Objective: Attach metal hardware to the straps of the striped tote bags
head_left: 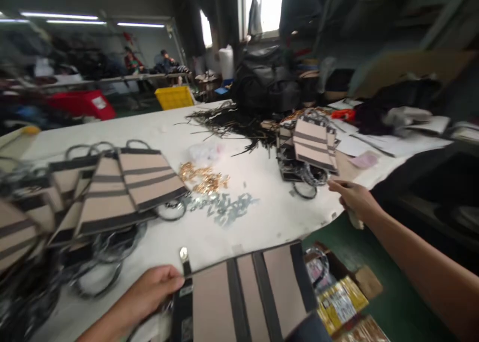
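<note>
The left hand pinched the striped bag panel at the near tabletop edge, its grip closed, while the right hand, curled around something small, reached toward the stacked striped bags.

Gold clips are sitting mid-bench with grey metal bits lying just beside them, nearer the front edge. Black strips are sprawling toward the far edge, in front of what's probably a black backpack. Papers are lying at the right edge, and a yellow crate is sitting behind the bench.
</note>
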The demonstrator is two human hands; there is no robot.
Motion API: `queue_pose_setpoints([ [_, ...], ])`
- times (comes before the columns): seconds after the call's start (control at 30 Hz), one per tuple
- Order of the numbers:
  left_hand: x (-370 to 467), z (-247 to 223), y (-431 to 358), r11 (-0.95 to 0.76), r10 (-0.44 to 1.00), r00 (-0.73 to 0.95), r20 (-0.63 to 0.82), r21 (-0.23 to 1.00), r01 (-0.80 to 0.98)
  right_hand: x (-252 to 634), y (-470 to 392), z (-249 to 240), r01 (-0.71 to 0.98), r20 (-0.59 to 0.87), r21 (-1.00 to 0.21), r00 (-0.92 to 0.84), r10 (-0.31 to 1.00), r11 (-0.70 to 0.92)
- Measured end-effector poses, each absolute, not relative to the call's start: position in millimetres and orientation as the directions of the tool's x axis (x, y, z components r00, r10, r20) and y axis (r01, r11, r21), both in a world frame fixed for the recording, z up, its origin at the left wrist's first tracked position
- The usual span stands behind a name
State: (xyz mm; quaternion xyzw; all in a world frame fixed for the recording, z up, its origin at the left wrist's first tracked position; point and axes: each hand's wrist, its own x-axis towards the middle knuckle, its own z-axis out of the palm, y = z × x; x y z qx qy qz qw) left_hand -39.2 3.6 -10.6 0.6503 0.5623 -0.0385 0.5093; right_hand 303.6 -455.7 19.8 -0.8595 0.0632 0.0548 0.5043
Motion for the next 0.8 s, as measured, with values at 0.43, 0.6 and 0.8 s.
queue_pose_setpoints([
  [0.43,-90,-35,-14,-0.336,0.419,0.863,-0.283,0.834,0.436,71,-272,-3,0.841,-0.068,-0.349,0.417,0.907,-0.413],
  [0.6,-116,-22,-37,-0.443,0.619,0.784,-0.038,0.808,0.389,62,-255,-19,0.846,-0.145,-0.229,0.459,0.876,-0.482],
  [0.8,-222,-19,-118,-0.316,0.76,0.649,0.034,0.892,0.324,68,-249,-19,0.766,-0.17,-0.359,0.508,0.845,-0.533],
])
